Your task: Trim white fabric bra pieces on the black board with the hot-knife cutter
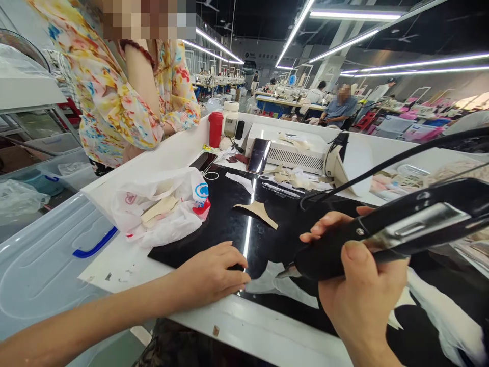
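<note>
My right hand [357, 285] grips a black corded hot-cutting tool [385, 232], its metal tip [286, 272] pointing left and touching a white fabric piece [278, 285] on the glossy black work mat [237, 229]. My left hand [214, 275] lies palm down on the mat's near edge, fingers curled and pressing on the fabric's left end. A beige cut piece [257, 211] lies farther back on the mat.
A white plastic bag [164, 204] with beige pieces sits at the left. Behind are a red bottle [215, 129], a phone [259, 155], a white machine [294, 150] and scraps. A person in a floral blouse [114, 97] stands at the left. A clear bin lid [46, 255] lies beside the table.
</note>
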A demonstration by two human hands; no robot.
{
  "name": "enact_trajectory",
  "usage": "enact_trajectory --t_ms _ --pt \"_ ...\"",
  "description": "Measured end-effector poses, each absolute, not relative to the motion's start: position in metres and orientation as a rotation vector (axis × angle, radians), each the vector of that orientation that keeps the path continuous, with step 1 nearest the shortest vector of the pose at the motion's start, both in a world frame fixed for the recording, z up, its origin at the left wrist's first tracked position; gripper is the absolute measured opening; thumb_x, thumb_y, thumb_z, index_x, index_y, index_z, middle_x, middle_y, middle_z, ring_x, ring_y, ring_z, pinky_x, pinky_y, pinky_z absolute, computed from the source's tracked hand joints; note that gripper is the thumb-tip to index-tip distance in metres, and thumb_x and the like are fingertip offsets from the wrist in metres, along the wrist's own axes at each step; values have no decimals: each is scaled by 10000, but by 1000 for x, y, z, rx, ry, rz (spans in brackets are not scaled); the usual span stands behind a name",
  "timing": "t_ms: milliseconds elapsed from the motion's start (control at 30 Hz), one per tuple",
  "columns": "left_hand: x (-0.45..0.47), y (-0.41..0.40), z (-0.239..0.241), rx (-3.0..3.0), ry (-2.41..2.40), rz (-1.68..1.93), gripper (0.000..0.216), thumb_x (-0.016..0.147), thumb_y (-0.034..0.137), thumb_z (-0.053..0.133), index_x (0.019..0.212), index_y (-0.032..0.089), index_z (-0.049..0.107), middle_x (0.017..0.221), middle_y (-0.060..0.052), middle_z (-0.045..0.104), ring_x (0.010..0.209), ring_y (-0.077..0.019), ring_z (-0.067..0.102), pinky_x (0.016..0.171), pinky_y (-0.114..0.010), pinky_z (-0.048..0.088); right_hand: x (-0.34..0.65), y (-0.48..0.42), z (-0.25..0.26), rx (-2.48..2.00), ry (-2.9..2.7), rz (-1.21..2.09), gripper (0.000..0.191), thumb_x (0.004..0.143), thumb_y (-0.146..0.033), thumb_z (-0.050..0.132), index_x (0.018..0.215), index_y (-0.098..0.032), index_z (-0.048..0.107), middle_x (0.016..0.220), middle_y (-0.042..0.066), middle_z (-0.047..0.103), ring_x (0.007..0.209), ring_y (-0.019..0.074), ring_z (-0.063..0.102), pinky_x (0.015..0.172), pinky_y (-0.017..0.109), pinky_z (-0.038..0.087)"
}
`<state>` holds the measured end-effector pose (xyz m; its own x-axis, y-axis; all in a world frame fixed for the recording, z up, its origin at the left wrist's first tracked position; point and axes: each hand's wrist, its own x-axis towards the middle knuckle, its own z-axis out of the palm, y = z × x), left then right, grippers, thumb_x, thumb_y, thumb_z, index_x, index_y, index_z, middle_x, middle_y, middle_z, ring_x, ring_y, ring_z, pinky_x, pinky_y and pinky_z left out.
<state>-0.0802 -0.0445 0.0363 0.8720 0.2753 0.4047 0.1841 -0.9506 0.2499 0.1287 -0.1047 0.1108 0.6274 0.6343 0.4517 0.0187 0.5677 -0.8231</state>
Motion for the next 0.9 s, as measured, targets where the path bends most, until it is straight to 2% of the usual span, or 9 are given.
enact_trajectory --t_ms 67,167,300,500,667,900 --pt "-72 -34 45 2793 275 596 190 1022 212 525 1138 182 674 1131 -69 687 1081 -177 648 1168 -441 388 135 -107 110 -927 -836 396 465 701 -324 832 1085 -252 581 867 -1 695 712 183 652 600 371 612" --pt "-55 -16 55 2679 124 477 246 1004 222 571 1242 175 614 1213 -78 692 1189 -200 618 1160 -416 394 139 -109 107 -925 -838 393 432 736 -324 813 1081 -253 562 790 -21 698 625 169 648 603 373 608" --pt "-38 -2 57 2517 25 326 503 922 266 707 1384 212 515 1338 -94 643 1325 -218 549 1191 -448 353 138 -108 102 -878 -853 405 409 768 -325 788 1095 -261 551 717 -50 667 557 155 611 557 344 579" --pt "-32 1 51 2439 -15 214 596 885 310 749 1414 266 479 1387 -65 618 1357 -237 533 1223 -610 207 135 -101 97 -846 -858 404 431 781 -355 780 1133 -266 546 732 -51 659 566 157 597 559 335 543" --pt "-31 5 47 2373 -2 176 698 844 410 783 1445 261 462 1395 -96 611 1379 -280 509 1233 -609 146 132 -96 90 -837 -855 430 456 771 -360 788 1148 -273 549 734 -55 659 572 157 591 580 342 535" --pt "-31 6 48 2315 6 120 692 861 433 763 1458 285 443 1444 -67 580 1421 -263 450 1247 -592 42 130 -109 88 -824 -885 463 452 765 -381 810 1130 -271 567 725 -49 656 573 158 580 547 323 545"
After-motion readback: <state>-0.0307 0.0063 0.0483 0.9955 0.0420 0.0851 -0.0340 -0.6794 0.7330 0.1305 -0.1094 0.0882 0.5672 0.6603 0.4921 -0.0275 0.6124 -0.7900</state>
